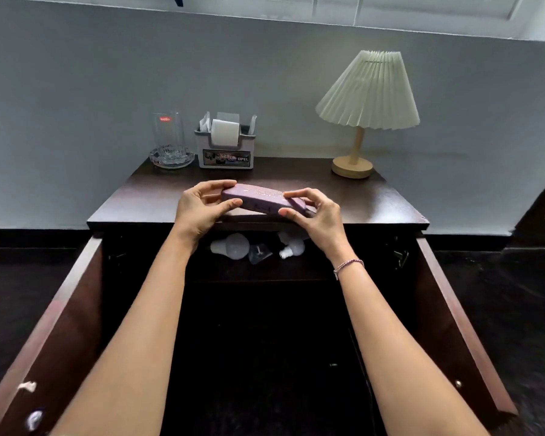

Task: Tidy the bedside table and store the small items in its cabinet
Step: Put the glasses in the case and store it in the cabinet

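Head view: both hands hold a purple case (261,199) just above the front edge of the dark bedside table (375,199). Left hand (200,209) grips the case's left end, thumb on the near side, fingers curled over the top. Right hand (312,212) pinches the right end between thumb and fingers; a thin bracelet (348,265) sits on that wrist. The case lies roughly level, long axis left to right. Both cabinet doors stand swung open, left door (44,325) and right door (460,325). Inside, on the upper shelf, white light bulbs (233,247) lie on their sides. At the back of the tabletop: a drinking glass (168,130) standing in a glass ashtray (170,157), a tissue holder (225,146) just beside it, and a pleated lamp (367,99) well apart to the right.
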`<act>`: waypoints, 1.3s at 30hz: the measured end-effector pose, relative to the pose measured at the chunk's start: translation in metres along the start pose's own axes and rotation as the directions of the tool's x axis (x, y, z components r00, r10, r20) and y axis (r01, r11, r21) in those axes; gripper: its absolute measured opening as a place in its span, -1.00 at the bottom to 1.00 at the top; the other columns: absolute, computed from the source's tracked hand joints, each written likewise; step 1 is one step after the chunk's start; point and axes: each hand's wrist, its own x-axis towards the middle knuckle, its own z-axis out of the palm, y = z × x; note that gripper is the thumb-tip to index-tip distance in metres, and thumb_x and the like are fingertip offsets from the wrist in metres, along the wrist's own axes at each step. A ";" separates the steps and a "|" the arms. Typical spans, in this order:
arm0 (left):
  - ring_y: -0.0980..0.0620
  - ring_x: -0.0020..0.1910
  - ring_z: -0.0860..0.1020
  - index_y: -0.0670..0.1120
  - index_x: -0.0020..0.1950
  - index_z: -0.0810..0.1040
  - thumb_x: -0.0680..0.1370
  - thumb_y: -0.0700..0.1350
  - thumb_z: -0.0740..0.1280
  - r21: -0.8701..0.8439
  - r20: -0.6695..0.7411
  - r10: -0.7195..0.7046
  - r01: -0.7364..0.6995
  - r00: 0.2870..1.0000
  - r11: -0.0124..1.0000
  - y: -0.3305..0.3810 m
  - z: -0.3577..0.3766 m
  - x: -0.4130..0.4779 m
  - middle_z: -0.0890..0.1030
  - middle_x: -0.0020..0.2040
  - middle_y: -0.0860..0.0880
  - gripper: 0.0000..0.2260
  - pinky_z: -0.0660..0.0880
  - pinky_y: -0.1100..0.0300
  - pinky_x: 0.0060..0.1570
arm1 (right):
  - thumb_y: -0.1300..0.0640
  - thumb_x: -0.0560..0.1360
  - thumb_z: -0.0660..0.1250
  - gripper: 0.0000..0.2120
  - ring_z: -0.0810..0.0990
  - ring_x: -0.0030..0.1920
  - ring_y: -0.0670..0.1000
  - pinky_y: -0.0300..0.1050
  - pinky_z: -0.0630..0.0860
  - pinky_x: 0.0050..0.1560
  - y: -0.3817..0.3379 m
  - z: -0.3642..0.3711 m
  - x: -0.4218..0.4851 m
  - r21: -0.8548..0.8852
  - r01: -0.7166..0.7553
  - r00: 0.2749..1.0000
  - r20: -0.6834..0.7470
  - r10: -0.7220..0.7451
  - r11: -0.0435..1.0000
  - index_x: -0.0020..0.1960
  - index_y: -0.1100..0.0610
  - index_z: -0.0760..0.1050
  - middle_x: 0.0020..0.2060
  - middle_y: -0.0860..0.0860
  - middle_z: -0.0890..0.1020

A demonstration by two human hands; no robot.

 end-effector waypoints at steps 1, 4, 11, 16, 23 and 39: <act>0.18 -0.14 0.63 -0.02 0.06 0.62 0.34 -0.27 0.51 -0.029 -0.012 -0.002 0.002 1.000 1.000 -0.004 0.000 -0.008 0.66 -0.06 -0.07 -0.66 0.57 0.36 -0.08 | 0.05 0.29 0.54 -0.74 0.58 0.06 -0.09 -0.22 0.51 0.11 0.000 -0.001 -0.004 0.020 0.011 1.000 0.014 -0.011 1.000 -0.04 -0.01 0.61 0.01 -0.01 0.63; 0.14 -0.10 0.62 -0.05 0.07 0.61 0.30 -0.28 0.50 -0.101 -0.050 0.011 -0.016 0.999 0.995 -0.013 -0.003 -0.032 0.65 -0.03 -0.08 -0.63 0.55 0.30 0.07 | 0.08 0.24 0.57 -0.71 0.59 0.04 -0.11 -0.16 0.55 0.09 0.000 -0.003 -0.016 0.035 0.078 0.996 0.050 -0.080 0.996 -0.06 -0.02 0.62 -0.03 -0.03 0.62; 0.21 -0.16 0.65 0.08 -0.09 0.67 0.14 -0.07 0.58 -0.024 0.061 0.011 -0.009 0.998 1.000 -0.009 -0.019 -0.045 0.71 -0.20 0.08 -0.64 0.53 0.42 -0.18 | -0.09 0.15 0.55 -0.67 0.58 0.06 -0.11 -0.09 0.57 0.08 -0.001 -0.003 -0.038 0.060 0.074 0.997 0.002 -0.075 0.995 -0.11 -0.07 0.62 -0.05 -0.04 0.66; 0.10 -0.14 0.64 0.07 -0.21 0.61 -0.02 0.09 0.61 0.240 0.246 -0.094 0.034 0.965 0.970 -0.017 -0.037 -0.045 0.68 -0.14 0.04 -0.56 0.53 0.27 -0.09 | -0.09 0.17 0.54 -0.66 0.58 0.03 0.02 -0.20 0.56 -0.13 0.006 -0.006 -0.048 -0.042 0.104 0.991 0.092 -0.100 0.994 -0.10 -0.03 0.62 -0.06 -0.01 0.67; 0.13 -0.17 0.65 0.06 -0.22 0.58 0.01 0.06 0.63 0.318 0.223 -0.087 0.012 0.971 0.948 -0.037 -0.031 -0.047 0.66 -0.17 0.08 -0.58 0.53 0.35 -0.16 | -0.08 0.19 0.55 -0.69 0.57 0.00 -0.24 -0.45 0.46 -0.13 0.028 0.003 -0.062 -0.040 0.035 0.993 0.118 -0.030 0.999 -0.10 -0.10 0.60 -0.08 -0.19 0.65; 0.26 -0.17 0.58 -0.10 -0.10 0.60 0.24 -0.39 0.53 0.033 -0.083 -0.142 0.145 0.986 0.989 -0.145 0.047 -0.059 0.62 -0.15 0.05 -0.67 0.48 0.53 -0.13 | 0.31 0.29 0.51 -0.73 0.56 0.07 -0.10 -0.56 0.36 0.07 0.117 0.033 -0.085 -0.154 -0.179 0.983 -0.077 0.169 0.972 -0.02 0.16 0.65 0.04 0.01 0.63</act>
